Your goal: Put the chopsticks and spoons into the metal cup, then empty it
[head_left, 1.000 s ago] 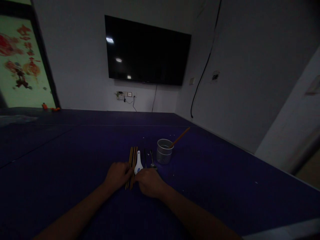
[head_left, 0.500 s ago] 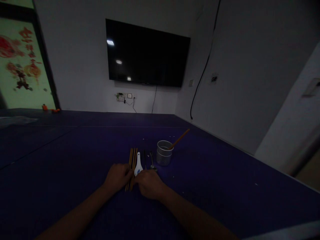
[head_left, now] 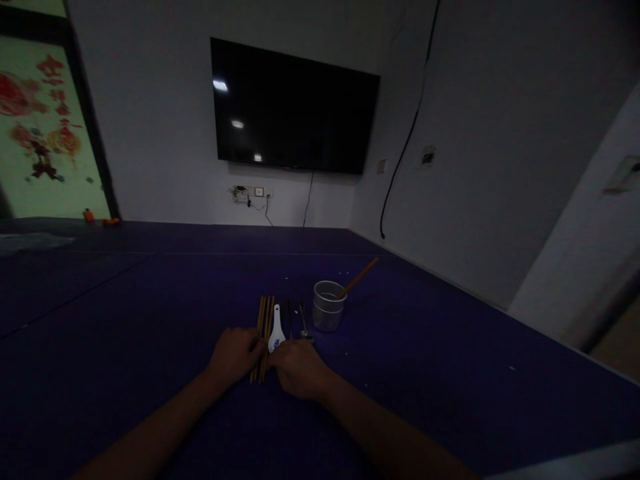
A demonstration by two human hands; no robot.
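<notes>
Several wooden chopsticks [head_left: 265, 315] lie side by side on the purple table [head_left: 150, 320]. My left hand [head_left: 234, 355] rests on their near ends from the left, fingers curled. My right hand [head_left: 299, 367] is closed beside them on the right, fingertips touching the chopsticks' near ends. A white ceramic spoon [head_left: 276, 331] with a blue mark lies just right of the chopsticks, and dark metal utensils [head_left: 302, 321] lie beside it. A metal cup [head_left: 328, 306] stands further right with one wooden stick [head_left: 359, 277] leaning out of it.
A black television [head_left: 295, 110] hangs on the far wall above power sockets [head_left: 250, 191]. A black cable [head_left: 407, 140] runs down the right wall. The table's right edge runs diagonally along that wall. Small orange objects [head_left: 97, 217] sit at the far left.
Both hands have stayed at the near ends of the chopsticks with only slight shifts. The view has tilted a little.
</notes>
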